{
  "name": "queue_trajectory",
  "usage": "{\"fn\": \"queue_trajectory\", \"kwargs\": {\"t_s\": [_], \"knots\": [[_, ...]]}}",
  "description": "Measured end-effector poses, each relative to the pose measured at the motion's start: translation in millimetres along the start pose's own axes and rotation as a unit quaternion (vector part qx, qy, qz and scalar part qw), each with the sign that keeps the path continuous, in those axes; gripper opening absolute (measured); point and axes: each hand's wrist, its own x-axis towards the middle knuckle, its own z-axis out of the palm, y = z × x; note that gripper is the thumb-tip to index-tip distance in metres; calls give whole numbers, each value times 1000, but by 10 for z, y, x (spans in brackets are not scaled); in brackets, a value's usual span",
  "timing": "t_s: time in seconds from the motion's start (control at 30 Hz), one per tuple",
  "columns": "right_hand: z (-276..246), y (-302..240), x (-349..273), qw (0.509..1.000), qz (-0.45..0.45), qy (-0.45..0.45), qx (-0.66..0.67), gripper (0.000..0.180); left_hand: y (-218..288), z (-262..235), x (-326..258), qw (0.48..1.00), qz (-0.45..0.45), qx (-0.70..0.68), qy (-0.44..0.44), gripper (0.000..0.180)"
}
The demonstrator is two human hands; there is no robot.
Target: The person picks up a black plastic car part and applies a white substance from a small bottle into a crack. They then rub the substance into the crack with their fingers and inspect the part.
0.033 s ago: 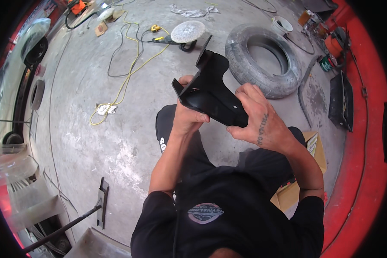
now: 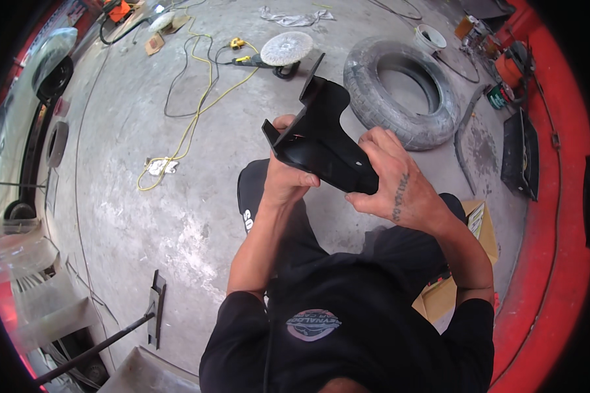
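Above my lap I hold a glossy black molded part (image 2: 321,147) tilted up in both hands. It has a flared, curved body, a narrower lower end and a flat flange along its left side. My left hand (image 2: 290,173) grips the flange side, with the thumb in front and other fingers behind, partly hidden. At the narrow end, my right hand (image 2: 398,180) is closed around the edge, thumb below and fingers on top. What the part belongs to, I cannot tell.
A worn tire (image 2: 367,85) lies beyond my right hand. Ahead sits a polisher with a white pad (image 2: 287,48), its yellow cord (image 2: 193,121) trailing left. An open cardboard box (image 2: 437,301) is by my right leg. A red wall (image 2: 550,262) runs along the right; a metal stand (image 2: 156,311) is lower left.
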Motion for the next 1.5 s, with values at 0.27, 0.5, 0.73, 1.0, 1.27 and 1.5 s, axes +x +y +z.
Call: {"fn": "queue_trajectory", "kwargs": {"t_s": [0.27, 0.5, 0.73, 1.0, 1.27, 1.5], "knots": [[17, 7, -8, 1000, -1, 6, 7, 42, 2, 16, -28, 1000, -12, -16, 8, 102], [-6, 2, -11, 999, 22, -22, -3, 54, -9, -7, -29, 1000, 2, -10, -4, 101], [34, 53, -25, 1000, -21, 19, 5, 34, -73, -74, -14, 1000, 21, 6, -11, 99], [37, 50, -33, 1000, -11, 18, -4, 42, -98, -102, -37, 999, 27, 2, -20, 99], [76, 46, -29, 1000, -15, 27, -3, 39, -91, -163, -78, 999, 32, -12, -25, 85], [62, 46, -35, 1000, -7, 28, 2, 46, -69, -60, -60, 998, 48, -29, -8, 87]]}}
